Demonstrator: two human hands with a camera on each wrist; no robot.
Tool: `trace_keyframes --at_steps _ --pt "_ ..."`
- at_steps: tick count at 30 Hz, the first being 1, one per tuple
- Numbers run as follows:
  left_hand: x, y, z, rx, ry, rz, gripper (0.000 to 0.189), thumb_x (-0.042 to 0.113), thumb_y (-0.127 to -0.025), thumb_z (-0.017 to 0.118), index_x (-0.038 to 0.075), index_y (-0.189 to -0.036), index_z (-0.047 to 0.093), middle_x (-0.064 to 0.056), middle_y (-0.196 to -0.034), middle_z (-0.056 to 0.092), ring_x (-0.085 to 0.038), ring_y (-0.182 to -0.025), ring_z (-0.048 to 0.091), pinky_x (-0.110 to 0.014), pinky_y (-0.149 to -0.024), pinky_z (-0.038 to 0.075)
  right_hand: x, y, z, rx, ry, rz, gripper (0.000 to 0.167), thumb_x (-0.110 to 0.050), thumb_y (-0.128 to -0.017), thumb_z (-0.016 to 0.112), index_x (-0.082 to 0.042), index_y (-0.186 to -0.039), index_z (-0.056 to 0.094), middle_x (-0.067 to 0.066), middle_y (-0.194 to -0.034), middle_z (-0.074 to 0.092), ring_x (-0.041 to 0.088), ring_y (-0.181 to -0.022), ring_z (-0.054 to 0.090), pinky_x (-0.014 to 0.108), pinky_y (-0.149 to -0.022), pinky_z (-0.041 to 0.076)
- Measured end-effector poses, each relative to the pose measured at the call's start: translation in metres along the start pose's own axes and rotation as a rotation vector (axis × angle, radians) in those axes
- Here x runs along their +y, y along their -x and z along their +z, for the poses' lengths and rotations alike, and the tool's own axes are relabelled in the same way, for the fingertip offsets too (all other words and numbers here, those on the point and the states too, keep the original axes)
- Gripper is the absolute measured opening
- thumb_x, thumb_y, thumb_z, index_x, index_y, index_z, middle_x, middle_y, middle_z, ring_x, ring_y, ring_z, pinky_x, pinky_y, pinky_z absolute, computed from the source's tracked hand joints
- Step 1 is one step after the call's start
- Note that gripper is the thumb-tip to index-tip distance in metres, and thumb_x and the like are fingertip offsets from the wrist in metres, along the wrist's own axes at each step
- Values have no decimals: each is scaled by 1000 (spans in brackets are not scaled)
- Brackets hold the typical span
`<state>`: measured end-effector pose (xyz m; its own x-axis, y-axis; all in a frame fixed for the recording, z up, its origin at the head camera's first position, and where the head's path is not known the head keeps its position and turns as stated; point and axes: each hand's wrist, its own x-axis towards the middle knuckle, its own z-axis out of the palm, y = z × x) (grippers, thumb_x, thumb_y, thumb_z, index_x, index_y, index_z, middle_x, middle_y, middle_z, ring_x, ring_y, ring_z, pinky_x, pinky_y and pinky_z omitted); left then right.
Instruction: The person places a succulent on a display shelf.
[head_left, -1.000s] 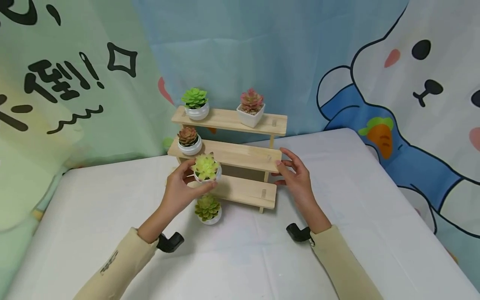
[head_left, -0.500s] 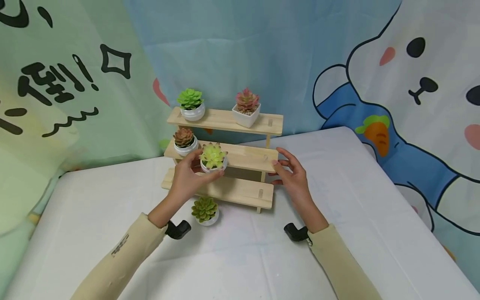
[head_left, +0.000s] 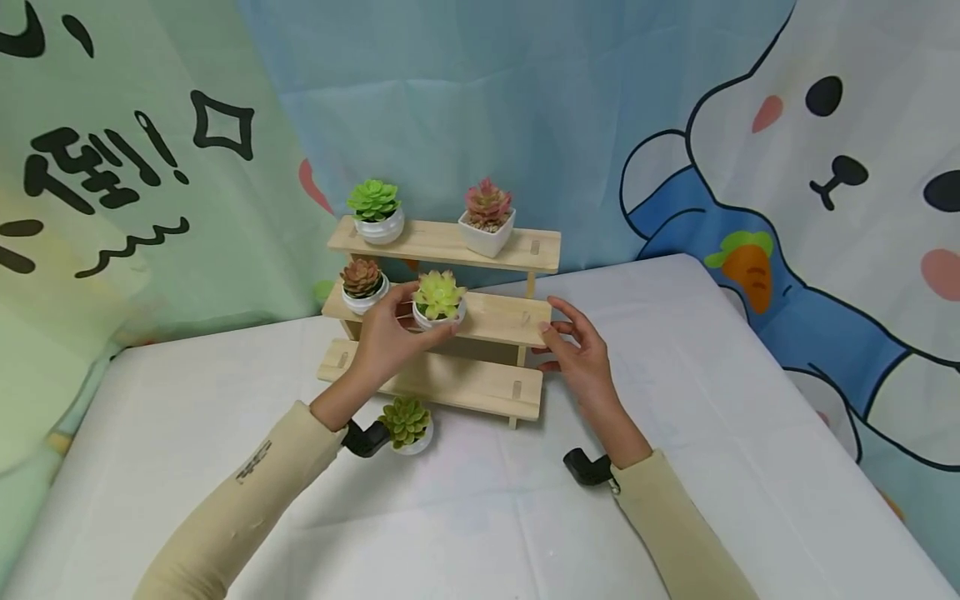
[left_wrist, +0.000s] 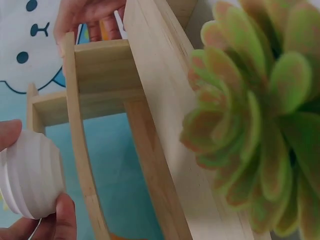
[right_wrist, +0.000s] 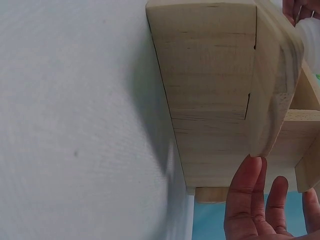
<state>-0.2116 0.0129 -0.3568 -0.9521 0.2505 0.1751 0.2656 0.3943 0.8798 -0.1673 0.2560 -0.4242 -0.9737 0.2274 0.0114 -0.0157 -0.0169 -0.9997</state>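
Observation:
My left hand (head_left: 386, 342) holds a small white pot with a yellow-green succulent (head_left: 438, 293) between thumb and fingers, at the middle board of a three-step wooden plant stand (head_left: 487, 385). In the left wrist view the ribbed white pot (left_wrist: 32, 175) shows between the fingertips; whether it touches the board cannot be told. At the stand's right side, my right hand (head_left: 585, 358) grips the end of the middle board, thumb in front. The right wrist view shows its fingers (right_wrist: 242, 195) against the wood. A brown-red succulent (head_left: 362, 279) sits left on that board.
Up on the top board stand a bright green succulent (head_left: 375, 208) and a pink one in a square pot (head_left: 487, 217). A darker green succulent (head_left: 405, 423) stands on the white tablecloth (head_left: 465, 517) before the stand, beside the left wrist. A printed curtain (head_left: 465, 108) hangs behind.
My left hand has carried the yellow-green succulent up and to the right, from above the lowest board to the middle board. The right hand has stayed at the stand's end.

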Motion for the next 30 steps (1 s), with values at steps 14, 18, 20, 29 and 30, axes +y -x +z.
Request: trace_keyframes --at_steps 14,18,20,29,30 --pt "2 -17 19 -63 4 25 67 12 -78 81 -8 -134 50 -22 -114 62 -31 -93 62 -32 -79 51 -2 1 -1 -3 -12 26 47 -12 -99 57 -15 -145 47 -5 -100 56 7 -75 65 24 -62 55" --pt "2 -19 21 -63 -9 35 67 12 -78 81 -8 -134 50 -22 -112 62 -31 -93 61 -32 -78 50 -3 2 0 -7 -12 23 47 -11 -99 57 -15 -145 47 -3 -101 56 8 -75 66 25 -62 55" --pt "3 -20 22 -65 -11 39 67 12 -79 81 -9 -134 50 -22 -113 62 -32 -93 61 -33 -79 50 -3 2 0 -9 -12 20 47 -10 -99 57 -14 -145 47 -2 -101 56 8 -76 66 25 -62 55" --pt "6 -22 27 -74 -39 22 67 14 -79 81 -9 -133 50 -21 -110 62 -30 -92 61 -33 -78 50 -2 1 -1 -5 6 33 47 -13 -99 58 -16 -145 47 0 -102 54 5 -75 65 27 -64 56" --pt "6 -22 27 -76 -45 25 67 15 -79 82 -9 -133 50 -21 -110 62 -30 -91 61 -33 -78 50 -2 1 -1 -4 6 34 47 -13 -99 58 -16 -145 47 0 -103 54 6 -75 65 27 -63 56"
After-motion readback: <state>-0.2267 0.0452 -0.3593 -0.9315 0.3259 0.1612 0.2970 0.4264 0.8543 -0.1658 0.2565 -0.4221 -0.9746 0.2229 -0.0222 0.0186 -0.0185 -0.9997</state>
